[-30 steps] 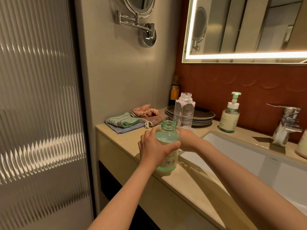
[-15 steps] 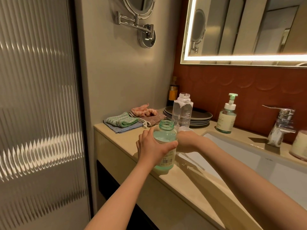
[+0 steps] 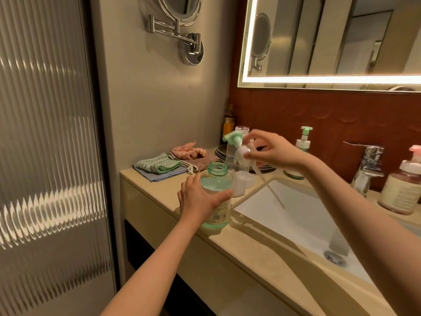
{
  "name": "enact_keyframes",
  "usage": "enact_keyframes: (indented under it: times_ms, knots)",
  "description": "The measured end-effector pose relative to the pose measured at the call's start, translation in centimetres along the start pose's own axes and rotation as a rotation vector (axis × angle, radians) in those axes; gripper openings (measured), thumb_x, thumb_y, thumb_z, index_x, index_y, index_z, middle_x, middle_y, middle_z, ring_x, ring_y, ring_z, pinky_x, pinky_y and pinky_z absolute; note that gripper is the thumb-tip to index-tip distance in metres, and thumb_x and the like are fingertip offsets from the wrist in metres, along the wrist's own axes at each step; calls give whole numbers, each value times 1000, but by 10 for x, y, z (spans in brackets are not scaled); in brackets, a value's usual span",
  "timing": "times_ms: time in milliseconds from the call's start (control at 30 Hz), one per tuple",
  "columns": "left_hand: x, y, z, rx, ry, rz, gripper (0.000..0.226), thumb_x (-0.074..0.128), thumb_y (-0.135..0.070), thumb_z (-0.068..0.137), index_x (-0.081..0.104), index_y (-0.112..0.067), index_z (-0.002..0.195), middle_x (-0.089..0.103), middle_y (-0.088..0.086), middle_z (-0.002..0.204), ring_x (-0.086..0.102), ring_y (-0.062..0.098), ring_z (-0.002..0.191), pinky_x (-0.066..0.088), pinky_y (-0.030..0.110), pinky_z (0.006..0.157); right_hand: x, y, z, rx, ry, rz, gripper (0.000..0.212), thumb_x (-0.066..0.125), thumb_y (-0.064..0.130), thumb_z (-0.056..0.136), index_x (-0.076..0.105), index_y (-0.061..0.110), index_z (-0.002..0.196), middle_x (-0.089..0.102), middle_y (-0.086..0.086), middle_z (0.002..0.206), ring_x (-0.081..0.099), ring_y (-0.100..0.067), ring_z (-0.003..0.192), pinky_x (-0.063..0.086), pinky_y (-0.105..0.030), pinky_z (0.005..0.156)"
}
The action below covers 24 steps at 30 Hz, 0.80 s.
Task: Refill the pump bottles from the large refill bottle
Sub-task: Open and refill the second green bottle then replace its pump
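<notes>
Green-tinted round pump bottle (image 3: pixel 216 192) is standing open-necked on the worktop (image 3: pixel 239 238), left hand (image 3: pixel 200 201) wrapping it, right hand (image 3: pixel 273 151) pinching its pump head (image 3: pixel 237 144).

The room is dim and warm. The bright strip around the mirror (image 3: pixel 330 79) glares, the right hand (image 3: pixel 274 151) is motion-blurred, and the wide lens bends the ribbed glass door (image 3: pixel 45 156).

The left hand (image 3: pixel 201 199) is wrapped around a bottle, thumb across its front, forearm reaching up from below. The right hand (image 3: pixel 272 151), raised above and beyond it, pinches a pump head with its fingertips.
</notes>
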<state>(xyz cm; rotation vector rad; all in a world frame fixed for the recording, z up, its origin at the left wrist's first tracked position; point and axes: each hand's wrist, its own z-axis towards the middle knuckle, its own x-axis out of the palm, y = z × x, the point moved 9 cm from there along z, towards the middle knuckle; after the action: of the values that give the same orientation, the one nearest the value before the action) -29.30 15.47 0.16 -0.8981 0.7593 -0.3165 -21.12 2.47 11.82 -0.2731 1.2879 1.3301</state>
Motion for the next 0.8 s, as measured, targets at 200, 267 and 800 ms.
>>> enact_keyframes:
  times_ms: [200, 267, 800]
  knots:
    - [-1, 0, 0, -1, -4, 7, 84, 70, -58, 65, 41, -18, 133, 44, 4, 133, 33, 21, 127, 23, 33, 103, -21, 43, 4, -162, -314, 101, 29, 63, 21, 87, 52, 15, 113, 57, -3, 113, 65, -16, 81, 58, -25, 63]
    - [-2, 0, 0, 0, -17, 21, 77, 73, -51, 69, 42, -18, 132, 44, 4, 132, 34, 21, 126, 24, 33, 103, -31, 55, 2, -229, -430, 130, 30, 62, 19, 88, 51, 11, 114, 58, -9, 117, 64, -8, 71, 56, -18, 58]
    - [-5, 2, 0, -23, -54, -19, 84, 77, -50, 65, 43, -15, 134, 45, 5, 129, 34, 22, 126, 21, 34, 107, -14, 65, 2, -323, -672, 172, 30, 62, 19, 89, 50, 9, 115, 56, 2, 112, 62, -14, 85, 57, -25, 71]
